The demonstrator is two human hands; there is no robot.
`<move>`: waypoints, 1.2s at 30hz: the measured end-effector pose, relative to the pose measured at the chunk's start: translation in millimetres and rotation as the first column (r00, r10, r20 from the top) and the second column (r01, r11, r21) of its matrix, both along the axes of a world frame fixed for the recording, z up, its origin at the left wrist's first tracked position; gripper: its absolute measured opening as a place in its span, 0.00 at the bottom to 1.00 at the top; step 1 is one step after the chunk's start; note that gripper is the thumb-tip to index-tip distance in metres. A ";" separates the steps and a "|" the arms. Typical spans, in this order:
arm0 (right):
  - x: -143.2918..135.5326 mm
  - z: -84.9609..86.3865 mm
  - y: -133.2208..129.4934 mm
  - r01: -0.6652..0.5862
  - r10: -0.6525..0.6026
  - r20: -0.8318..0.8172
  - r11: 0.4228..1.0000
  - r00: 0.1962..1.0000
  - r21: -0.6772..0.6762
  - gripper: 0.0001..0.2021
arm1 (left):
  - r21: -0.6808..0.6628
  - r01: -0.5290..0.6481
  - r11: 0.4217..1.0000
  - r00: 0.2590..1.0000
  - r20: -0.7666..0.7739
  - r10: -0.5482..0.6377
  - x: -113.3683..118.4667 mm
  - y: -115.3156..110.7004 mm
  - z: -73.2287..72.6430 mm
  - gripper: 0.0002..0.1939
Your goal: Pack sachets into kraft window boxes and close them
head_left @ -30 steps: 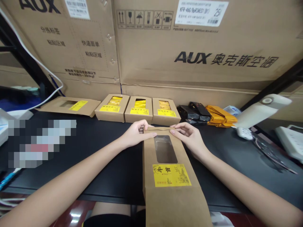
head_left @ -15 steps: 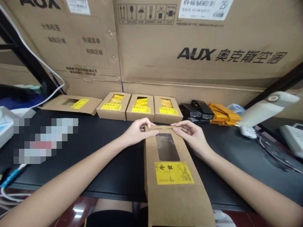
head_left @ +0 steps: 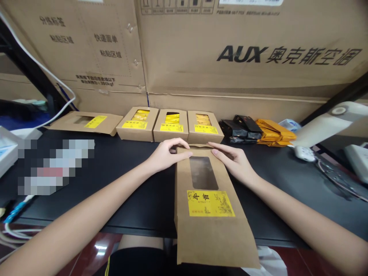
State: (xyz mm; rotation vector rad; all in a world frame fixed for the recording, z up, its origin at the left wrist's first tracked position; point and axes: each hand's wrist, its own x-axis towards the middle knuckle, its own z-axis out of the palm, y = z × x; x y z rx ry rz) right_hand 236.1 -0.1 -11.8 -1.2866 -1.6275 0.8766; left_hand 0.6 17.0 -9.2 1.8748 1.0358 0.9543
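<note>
A long brown cardboard box point(head_left: 184, 203) with a clear window point(head_left: 204, 172) and a yellow label point(head_left: 211, 203) lies in front of me. Its near flap point(head_left: 215, 241) sticks out past the table's front edge. At the box's far left corner, my left hand point(head_left: 169, 155) grips the edge, thumb on top and fingers curled over the far side. My right hand point(head_left: 237, 161) pinches the far right edge in much the same way. The tips of some fingers are hidden behind the box's far end.
Three smaller filled boxes point(head_left: 170, 136) stand in a row behind, beside a flattened box point(head_left: 83, 122). Black packets point(head_left: 241, 129), orange packets point(head_left: 276, 132) and a pale cylinder point(head_left: 330, 122) are to the right. A large AUX carton point(head_left: 253, 30) backs the black table point(head_left: 120, 153).
The fold at the box's far end sits lower, and my right fingers have straightened along that edge. The near flap's end now shows in full. The view has tilted slightly down.
</note>
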 end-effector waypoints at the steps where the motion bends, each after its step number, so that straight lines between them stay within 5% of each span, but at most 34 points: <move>1: 0.3 -0.2 0.0 -0.003 0.003 0.013 1.000 1.000 0.004 0.18 | 0.021 0.002 1.000 1.000 -0.007 -0.002 -0.2 0.0 -0.1 0.10; 22: 4.4 0.2 -0.2 -0.051 0.035 0.114 0.988 0.993 0.146 0.14 | 0.115 0.002 0.993 0.998 0.057 -0.008 0.7 -1.7 2.2 0.08; 36: 3.7 -1.0 -0.3 -0.044 0.047 -0.026 0.991 0.999 0.129 0.10 | -0.106 0.033 0.994 0.959 0.283 -0.002 4.7 2.0 -5.2 0.12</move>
